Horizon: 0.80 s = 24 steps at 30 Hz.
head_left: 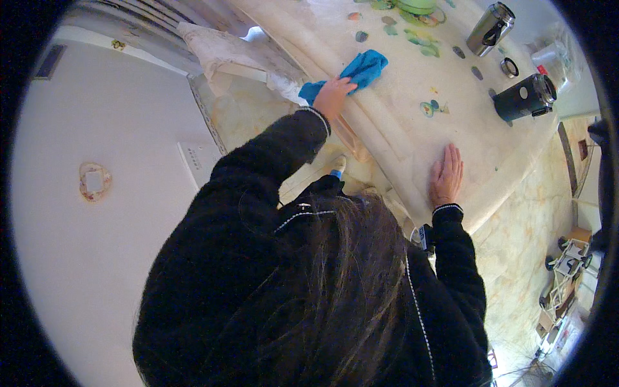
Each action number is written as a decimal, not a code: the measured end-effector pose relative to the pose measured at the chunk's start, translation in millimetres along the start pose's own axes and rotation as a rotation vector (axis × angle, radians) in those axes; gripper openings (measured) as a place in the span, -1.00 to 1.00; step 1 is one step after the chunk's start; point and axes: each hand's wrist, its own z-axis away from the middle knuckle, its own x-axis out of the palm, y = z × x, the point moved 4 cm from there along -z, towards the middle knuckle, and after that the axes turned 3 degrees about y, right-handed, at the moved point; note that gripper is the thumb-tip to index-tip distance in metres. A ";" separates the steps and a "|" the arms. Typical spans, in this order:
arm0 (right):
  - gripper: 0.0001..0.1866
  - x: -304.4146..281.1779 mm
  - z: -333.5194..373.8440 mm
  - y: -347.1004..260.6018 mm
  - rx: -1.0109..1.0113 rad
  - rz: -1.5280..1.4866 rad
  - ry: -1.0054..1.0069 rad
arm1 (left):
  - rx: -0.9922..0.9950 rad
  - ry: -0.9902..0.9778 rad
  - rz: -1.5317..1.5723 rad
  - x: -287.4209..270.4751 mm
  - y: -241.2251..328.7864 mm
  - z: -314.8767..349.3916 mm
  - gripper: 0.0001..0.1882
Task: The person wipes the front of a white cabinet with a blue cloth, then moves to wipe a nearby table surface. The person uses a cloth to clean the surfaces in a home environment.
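Note:
My left hand [332, 99] lies over a bright blue cloth [366, 69] at the table's near left edge. Its fingers press on the bunched cloth, part of which hangs past the edge. Flat on the light cream table covering [387, 122], further right, rests my right hand [447, 175]. Its fingers are stretched out and nothing is under or in them that I can see. Painted leaf and pebble patterns show on the covering.
At the far right of the table are a steel flask [491, 29], a dark flask [525, 98] lying or leaning, and a round lid [509, 67]. A green container [417, 6] sits at the far edge. A wheeled cart [567, 271] stands on the floor at right.

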 end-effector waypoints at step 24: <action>-0.46 39.4 -23.1 -57.3 0.035 0.319 -0.173 | 0.542 -0.244 0.288 13.2 28.0 5.3 -0.58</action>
